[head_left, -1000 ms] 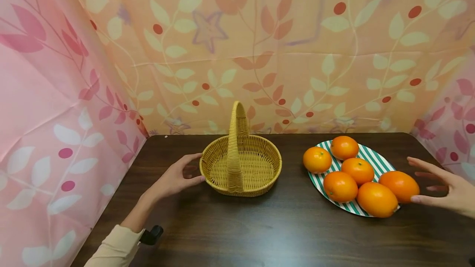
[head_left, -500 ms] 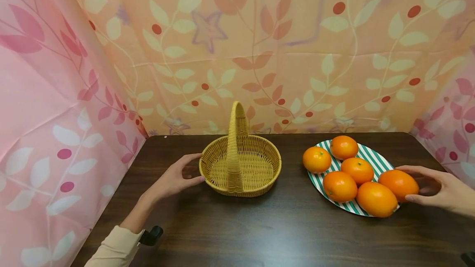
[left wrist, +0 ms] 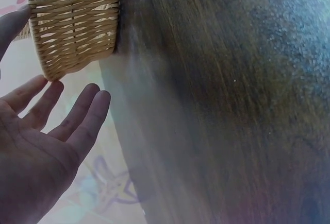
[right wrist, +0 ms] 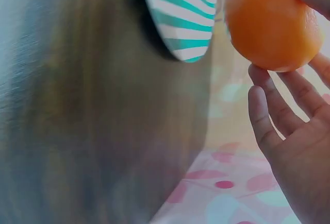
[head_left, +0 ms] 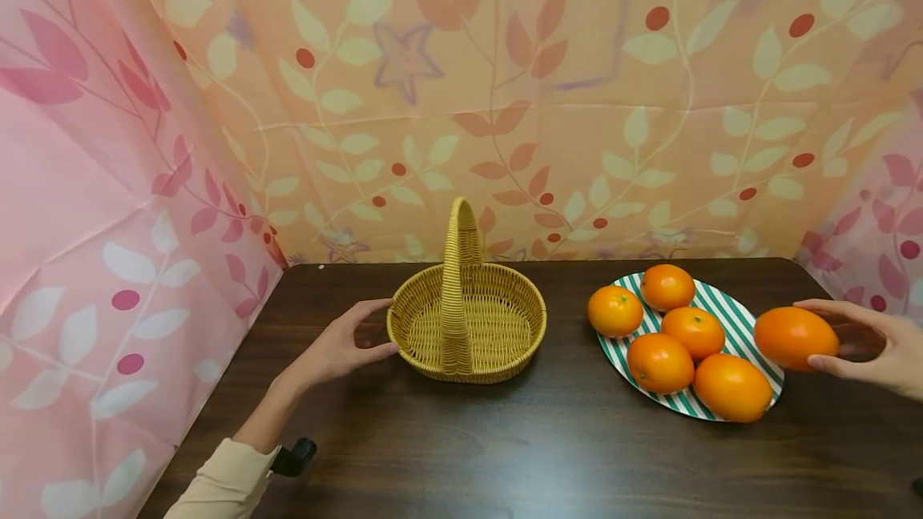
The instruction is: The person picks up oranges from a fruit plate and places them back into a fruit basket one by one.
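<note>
My right hand (head_left: 883, 347) holds an orange (head_left: 796, 339) between thumb and fingers, raised over the right end of an oval plate (head_left: 743, 325) with green and white stripes. In the right wrist view, the fingertips support this orange (right wrist: 273, 23) from one side and the thumb presses another. My left hand (head_left: 342, 343) rests its thumb and fingertips on the left rim of a yellow wicker basket (head_left: 505, 319) with a tall arched handle. In the left wrist view the fingers (left wrist: 90, 118) are spread and fairly straight, some right at the basket's rim (left wrist: 77, 28).
Several more oranges (head_left: 659, 363) sit close together on the plate, one at its left edge (head_left: 615, 311). Everything stands on a dark wooden table (head_left: 519, 447). Floral cloth (head_left: 577, 102) hangs behind it and on both sides.
My right hand has reached in from the right, gripped the rightmost orange and lifted it off the plate, slightly up and right. The left hand and basket have stayed put.
</note>
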A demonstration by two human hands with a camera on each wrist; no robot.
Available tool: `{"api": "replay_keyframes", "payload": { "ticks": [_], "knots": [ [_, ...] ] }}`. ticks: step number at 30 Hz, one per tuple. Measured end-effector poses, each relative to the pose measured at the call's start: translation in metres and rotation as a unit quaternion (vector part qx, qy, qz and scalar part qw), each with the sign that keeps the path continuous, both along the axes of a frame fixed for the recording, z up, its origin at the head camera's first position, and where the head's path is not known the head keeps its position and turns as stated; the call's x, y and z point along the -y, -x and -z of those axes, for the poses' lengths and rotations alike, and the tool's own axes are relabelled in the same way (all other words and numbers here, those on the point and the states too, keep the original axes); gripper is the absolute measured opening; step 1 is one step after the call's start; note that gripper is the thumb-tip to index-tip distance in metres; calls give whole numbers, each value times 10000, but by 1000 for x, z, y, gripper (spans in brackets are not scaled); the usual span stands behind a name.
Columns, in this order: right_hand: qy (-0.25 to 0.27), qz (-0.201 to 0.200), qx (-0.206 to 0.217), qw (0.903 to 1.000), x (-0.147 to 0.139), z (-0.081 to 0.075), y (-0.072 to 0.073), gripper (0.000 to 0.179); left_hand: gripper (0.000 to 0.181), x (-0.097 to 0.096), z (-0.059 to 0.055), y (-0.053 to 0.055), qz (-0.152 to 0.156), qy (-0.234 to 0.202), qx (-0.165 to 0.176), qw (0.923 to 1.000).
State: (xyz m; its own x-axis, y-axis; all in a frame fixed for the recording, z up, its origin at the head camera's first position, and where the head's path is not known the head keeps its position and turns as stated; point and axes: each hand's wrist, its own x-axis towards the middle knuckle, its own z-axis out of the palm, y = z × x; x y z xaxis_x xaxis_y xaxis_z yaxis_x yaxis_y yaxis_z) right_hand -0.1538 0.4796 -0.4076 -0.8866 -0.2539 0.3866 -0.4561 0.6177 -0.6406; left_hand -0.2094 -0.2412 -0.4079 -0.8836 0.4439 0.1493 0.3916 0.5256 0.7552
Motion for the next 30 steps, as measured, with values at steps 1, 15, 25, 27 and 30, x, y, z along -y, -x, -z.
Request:
{"api": "replay_keyframes", "payload": {
  "ticks": [1, 15, 25, 27, 30],
  "knots": [
    [-26, 86, -46, 9999, 1, -4, 1, 75, 74, 0, 0, 0, 7, -7, -4, 10000],
    [-195, 261, 178, 9993, 53, -49, 12, 73, 75, -3, 0, 2, 149, 82, -112, 9998],
    [-262, -146, 194, 9994, 93, -62, 25, 74, 73, -1, -4, 2, 52, 182, -126, 9997],
    [-223, -220, 167, 9994, 98, -63, 29, 74, 73, -1, -4, 2, 1, 265, -175, 9995],
    [-190, -363, 116, 9991, 106, -64, 33, 74, 73, 0, -3, 2, -47, 379, -258, 9989]
  ]
}}
